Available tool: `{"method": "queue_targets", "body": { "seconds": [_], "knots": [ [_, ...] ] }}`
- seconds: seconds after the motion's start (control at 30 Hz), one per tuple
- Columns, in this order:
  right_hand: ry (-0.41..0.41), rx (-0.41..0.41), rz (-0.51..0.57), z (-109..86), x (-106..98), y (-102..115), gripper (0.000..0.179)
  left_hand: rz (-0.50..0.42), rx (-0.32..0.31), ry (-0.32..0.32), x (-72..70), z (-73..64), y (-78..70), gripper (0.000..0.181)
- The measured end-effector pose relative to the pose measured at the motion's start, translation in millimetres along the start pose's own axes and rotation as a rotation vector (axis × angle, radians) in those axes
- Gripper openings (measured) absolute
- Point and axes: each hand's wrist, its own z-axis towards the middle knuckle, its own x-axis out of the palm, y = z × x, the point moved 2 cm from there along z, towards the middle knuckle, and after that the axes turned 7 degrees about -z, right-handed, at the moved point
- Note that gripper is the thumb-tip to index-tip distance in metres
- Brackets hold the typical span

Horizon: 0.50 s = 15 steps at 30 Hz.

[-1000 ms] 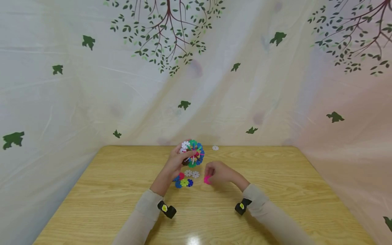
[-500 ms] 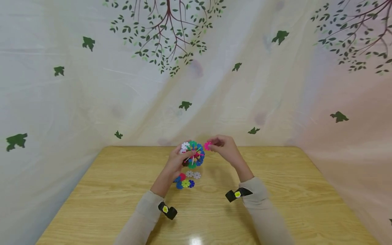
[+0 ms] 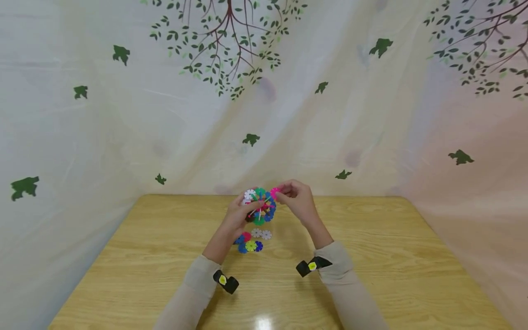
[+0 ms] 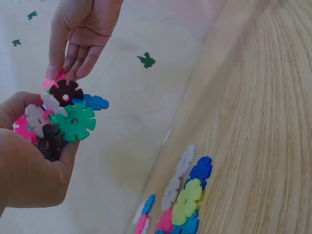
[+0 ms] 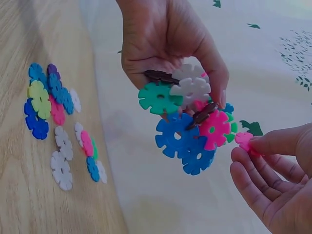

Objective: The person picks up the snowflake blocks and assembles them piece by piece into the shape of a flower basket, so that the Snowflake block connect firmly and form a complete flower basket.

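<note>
My left hand [image 3: 238, 215] grips a rounded cluster of interlocking snowflake discs [image 3: 259, 219] above the table, thumb across its near side. Blue, green, white, pink and dark brown discs make up the cluster, as the right wrist view shows. Between thumb and fingers my right hand [image 3: 299, 201] pinches a single pink snowflake disc [image 5: 243, 140]. That disc is at the cluster's upper right edge in the head view; whether it is slotted in, I cannot tell. The left wrist view partly hides it behind a brown disc [image 4: 66, 93].
Loose snowflake discs lie on the wooden table [image 3: 354, 275] below the hands: white ones [image 5: 61, 170], a yellow one [image 5: 39, 100], a dark blue one [image 5: 36, 126] and several others. A light cloth with printed leaves [image 3: 198, 137] hangs behind the table.
My right hand has lifted the pink disc from near the tabletop, up and slightly left to the cluster's edge. The left hand keeps its hold on the cluster, almost still.
</note>
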Motion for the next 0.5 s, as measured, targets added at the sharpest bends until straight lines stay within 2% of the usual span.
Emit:
{"method": "queue_targets", "body": {
  "seconds": [0.13, 0.37, 0.5],
  "knots": [
    [0.017, 0.004, -0.001, -6.8, 1, 17, 0.019, 0.004, -0.016, 0.001, -1.1, 0.2, -0.7, 0.058],
    [0.008, 0.011, 0.007, 5.5, 9, -16, 0.018, 0.028, -0.011, 0.005, -2.7, 2.5, -1.8, 0.062],
    [-0.003, -0.006, 0.012, 7.2, 9, -21, 0.015, 0.045, -0.005, 0.004, -2.5, 2.3, -3.3, 0.062]
  ]
}}
